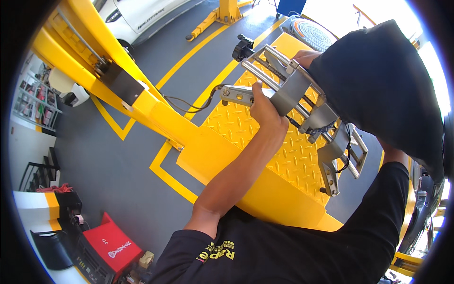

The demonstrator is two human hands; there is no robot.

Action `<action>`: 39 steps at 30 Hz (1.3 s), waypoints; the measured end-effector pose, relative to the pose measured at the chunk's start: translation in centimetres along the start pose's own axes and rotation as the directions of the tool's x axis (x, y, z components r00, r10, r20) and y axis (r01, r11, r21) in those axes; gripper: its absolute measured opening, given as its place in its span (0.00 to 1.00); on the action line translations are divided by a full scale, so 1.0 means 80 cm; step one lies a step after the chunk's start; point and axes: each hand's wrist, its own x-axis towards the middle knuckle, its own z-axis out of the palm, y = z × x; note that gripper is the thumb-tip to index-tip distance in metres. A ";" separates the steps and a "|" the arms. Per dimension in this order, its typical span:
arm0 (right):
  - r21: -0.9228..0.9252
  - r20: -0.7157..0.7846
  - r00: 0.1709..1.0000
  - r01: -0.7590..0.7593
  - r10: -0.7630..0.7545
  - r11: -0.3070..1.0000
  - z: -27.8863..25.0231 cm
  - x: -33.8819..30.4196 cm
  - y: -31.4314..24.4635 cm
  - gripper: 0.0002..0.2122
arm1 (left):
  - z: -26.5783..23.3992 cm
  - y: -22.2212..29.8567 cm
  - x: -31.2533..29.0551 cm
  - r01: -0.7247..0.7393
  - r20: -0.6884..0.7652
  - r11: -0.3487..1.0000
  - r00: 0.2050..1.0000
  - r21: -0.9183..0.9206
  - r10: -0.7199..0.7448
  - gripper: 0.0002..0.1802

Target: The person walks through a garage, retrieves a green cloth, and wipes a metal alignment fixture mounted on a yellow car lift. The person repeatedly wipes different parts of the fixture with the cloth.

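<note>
A metal wheel clamp (288, 92) with twin sliding rods, claw arms and a black knob (243, 48) is held up at an angle over a yellow platform. My left hand (268, 110) is closed around its middle block, thumb pointing up along the bracket. A large black cover (378, 90) hangs over the clamp's right side and hides much of my right arm. At the cover's upper left edge, part of my right hand (306, 57) shows against the clamp's frame, closed on it; most of its fingers are hidden. A thin black cable dangles by the lower claw.
Beneath the clamp lies the yellow tread-plate platform (231, 118) of a lift, beside a yellow post (137, 90). A round turning plate (312, 34) sits at its far end. A white vehicle (142, 19) is far left; a red-and-black machine (111, 244) stands near left.
</note>
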 end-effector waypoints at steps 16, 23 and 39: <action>0.047 -0.028 0.996 -0.087 0.088 0.995 0.015 0.053 0.042 0.20 | -0.028 -0.005 0.016 0.108 0.007 0.989 0.994 0.105 -0.110 0.44; 0.685 -0.226 0.868 -0.181 0.442 0.705 0.018 0.049 0.137 0.21 | -0.061 0.001 0.042 0.119 0.271 0.970 0.946 0.213 -0.176 0.39; 0.360 -0.916 0.094 -0.231 0.389 0.904 0.226 -0.126 -0.079 0.09 | -0.085 0.029 0.058 0.114 0.337 0.862 0.889 0.493 -0.310 0.33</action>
